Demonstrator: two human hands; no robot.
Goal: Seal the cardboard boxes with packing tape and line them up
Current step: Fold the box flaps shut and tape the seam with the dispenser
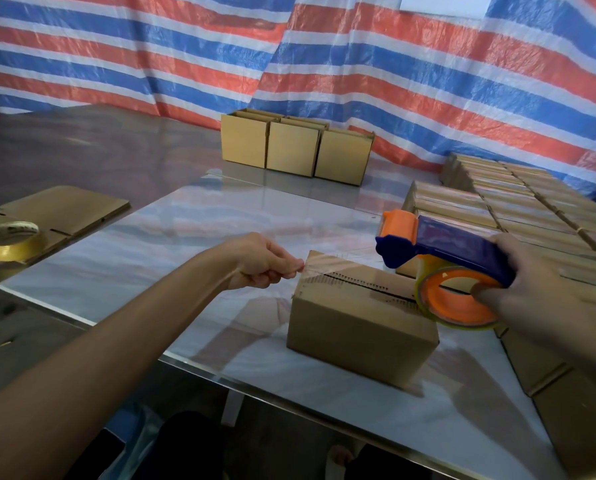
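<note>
Centre of the glossy table: one small cardboard box, flaps folded down, with a dark seam gap running along the top.
- Left hand: fingertips are pinched together on the free end of a clear tape strip at the box's left top edge.
- Right hand: fingers are wrapped round a blue-and-orange tape dispenser, held over the right end of the box. The clear tape roll sits on its orange hub.
- The strip spans the lid. I cannot tell whether it is stuck down yet.

Risks, as I judge them:
- Neither hand pins the box, so a pull from the dispenser could drag it across the slick top.
- If the pinch slips, the end could curl back and stick to itself.
- An off-line pull would lay the tape beside the seam or crease it, leaving the gap open.

Elsewhere:
- Three upright boxes stand at the far side, before the striped tarp.
- Packed box rows fill the right.
- A tan spare roll rests on flat cardboard at left.

Writing: there is faint print on the spare roll's core, too small to read. No brand is legible anywhere.
</note>
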